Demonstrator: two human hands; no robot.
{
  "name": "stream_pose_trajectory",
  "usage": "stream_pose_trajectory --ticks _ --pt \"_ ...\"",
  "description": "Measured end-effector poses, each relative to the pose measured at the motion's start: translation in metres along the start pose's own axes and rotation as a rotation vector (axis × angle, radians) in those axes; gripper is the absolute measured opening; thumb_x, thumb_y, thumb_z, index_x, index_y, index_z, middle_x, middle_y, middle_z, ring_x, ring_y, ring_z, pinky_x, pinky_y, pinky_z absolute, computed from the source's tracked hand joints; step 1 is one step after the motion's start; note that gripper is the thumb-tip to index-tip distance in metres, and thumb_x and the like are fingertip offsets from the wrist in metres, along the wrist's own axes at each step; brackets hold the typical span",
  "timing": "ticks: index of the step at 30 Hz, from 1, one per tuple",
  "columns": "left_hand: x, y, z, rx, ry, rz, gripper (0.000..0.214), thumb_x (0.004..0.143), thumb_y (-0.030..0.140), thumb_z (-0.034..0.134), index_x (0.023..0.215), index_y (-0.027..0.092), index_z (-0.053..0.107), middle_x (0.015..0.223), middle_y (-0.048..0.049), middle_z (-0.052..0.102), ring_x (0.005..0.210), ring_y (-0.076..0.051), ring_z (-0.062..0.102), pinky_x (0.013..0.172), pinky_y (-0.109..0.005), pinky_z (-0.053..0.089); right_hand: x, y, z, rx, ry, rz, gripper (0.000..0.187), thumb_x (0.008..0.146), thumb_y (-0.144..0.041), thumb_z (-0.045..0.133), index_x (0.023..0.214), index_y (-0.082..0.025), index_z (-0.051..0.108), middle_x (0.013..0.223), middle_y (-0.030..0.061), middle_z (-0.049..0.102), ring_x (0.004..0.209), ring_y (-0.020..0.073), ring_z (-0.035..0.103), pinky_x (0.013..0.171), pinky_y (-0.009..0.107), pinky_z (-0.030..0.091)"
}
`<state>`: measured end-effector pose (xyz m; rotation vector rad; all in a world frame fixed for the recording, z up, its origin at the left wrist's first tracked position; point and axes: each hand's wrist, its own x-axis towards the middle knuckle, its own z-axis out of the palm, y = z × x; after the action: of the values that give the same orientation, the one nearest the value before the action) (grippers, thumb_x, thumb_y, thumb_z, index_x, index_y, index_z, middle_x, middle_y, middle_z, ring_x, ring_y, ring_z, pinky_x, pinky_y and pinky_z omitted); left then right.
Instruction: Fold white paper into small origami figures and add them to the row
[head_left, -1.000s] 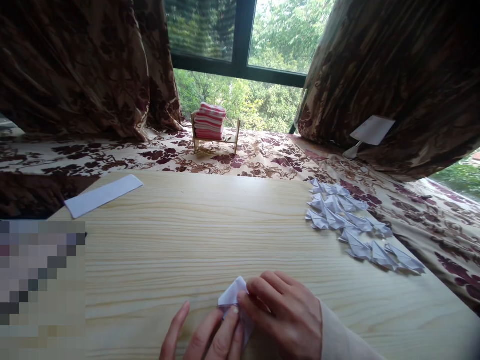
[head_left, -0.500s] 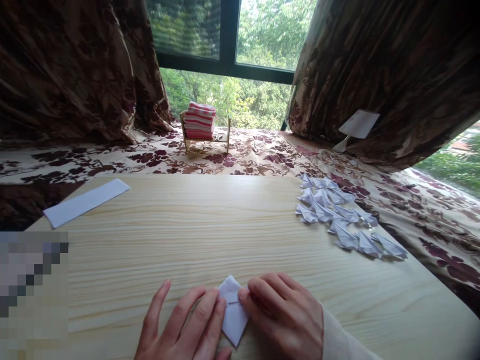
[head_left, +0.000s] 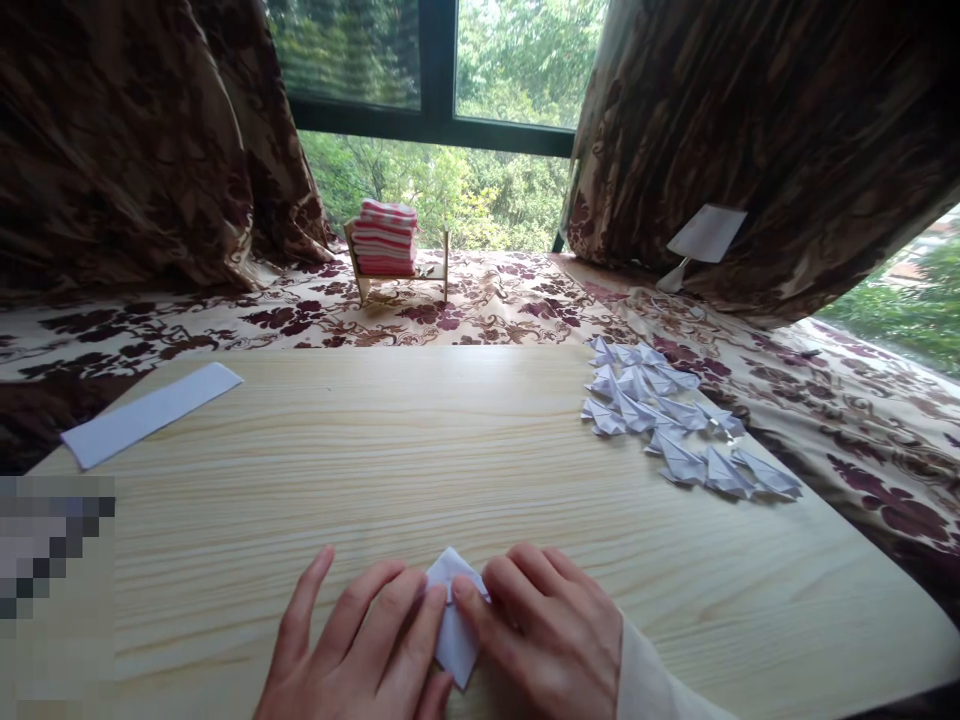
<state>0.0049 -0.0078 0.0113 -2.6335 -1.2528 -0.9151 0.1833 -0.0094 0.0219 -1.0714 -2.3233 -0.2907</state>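
A small folded piece of white paper (head_left: pixel 453 630) lies on the light wooden table (head_left: pixel 420 450) at its near edge. My left hand (head_left: pixel 360 650) rests flat on the table with its fingers stretched out, the fingertips pressing the paper's left side. My right hand (head_left: pixel 547 640) has its fingers curled, with the fingertips pressing down on the paper's right side. Most of the paper's lower part is hidden between the two hands.
Several folded white paper pieces (head_left: pixel 675 430) lie in a heap at the table's right edge. A white paper strip (head_left: pixel 150 412) lies far left. A small wooden rack with striped cloths (head_left: pixel 390 250) stands on the floral cloth by the window. Brown curtains hang on both sides.
My left hand has slid further forward onto the table and flattened beside the paper. The paper now lies flatter under both hands. The view has shifted slightly to the right.
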Motion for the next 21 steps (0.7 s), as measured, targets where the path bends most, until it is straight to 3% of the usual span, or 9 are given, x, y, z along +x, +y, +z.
stream_pose_trajectory --ticks 6,13,21 --pt "0.013 0.001 -0.002 0.012 -0.089 0.004 0.031 0.086 0.027 0.036 0.101 0.023 0.064 0.088 -0.0019 0.068 0.095 -0.019 0.056 0.104 -0.048 0.017 -0.001 0.004 -0.002 0.007 -0.057 -0.014 0.023 0.087 -0.013 0.040 0.095 -0.012 0.061 0.065 0.0026 0.056 0.058 0.0156 0.043 0.051 0.029 0.027" --pt "0.019 0.005 0.006 0.050 -0.112 0.003 0.032 0.086 0.026 0.037 0.105 0.020 0.062 0.087 -0.0034 0.066 0.095 -0.019 0.055 0.105 -0.048 0.016 -0.001 0.002 0.001 -0.020 -0.065 0.005 0.022 0.087 -0.013 0.040 0.090 -0.015 0.062 0.064 0.0018 0.055 0.058 0.0152 0.043 0.051 0.029 0.028" --pt "-0.012 -0.001 -0.001 0.053 -0.016 -0.005 0.028 0.085 0.032 0.042 0.095 0.022 0.066 0.090 -0.0008 0.069 0.094 -0.017 0.056 0.106 -0.043 0.015 -0.004 -0.004 -0.001 -0.029 -0.063 0.036 0.018 0.084 -0.014 0.044 0.089 -0.014 0.061 0.064 0.0018 0.054 0.058 0.0158 0.040 0.052 0.030 0.025"
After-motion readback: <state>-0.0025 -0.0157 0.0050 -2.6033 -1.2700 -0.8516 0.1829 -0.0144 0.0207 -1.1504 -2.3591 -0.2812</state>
